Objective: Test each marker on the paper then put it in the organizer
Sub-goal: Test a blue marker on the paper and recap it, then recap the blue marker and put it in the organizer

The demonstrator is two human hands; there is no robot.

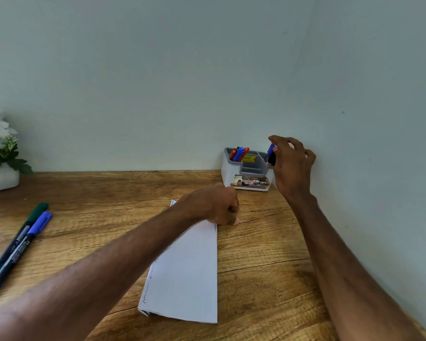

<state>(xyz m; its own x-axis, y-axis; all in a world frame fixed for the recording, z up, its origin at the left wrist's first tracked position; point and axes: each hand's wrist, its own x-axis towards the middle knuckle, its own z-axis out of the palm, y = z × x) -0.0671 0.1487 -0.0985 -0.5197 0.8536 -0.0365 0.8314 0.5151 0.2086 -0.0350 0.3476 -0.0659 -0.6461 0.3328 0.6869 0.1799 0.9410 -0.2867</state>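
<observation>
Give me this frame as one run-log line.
right hand: holds blue marker at organizer | left hand: rests on paper | table: green marker, second blue marker

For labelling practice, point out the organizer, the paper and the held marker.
organizer (226, 174): head view, white left wall.
paper (190, 274): head view, blank middle.
held marker (271, 150): head view, blue cap.

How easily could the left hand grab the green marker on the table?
Probably yes, fairly easily. The left hand rests on the paper, and nothing stands between it and the green marker except a blue marker lying flat beside it.
</observation>
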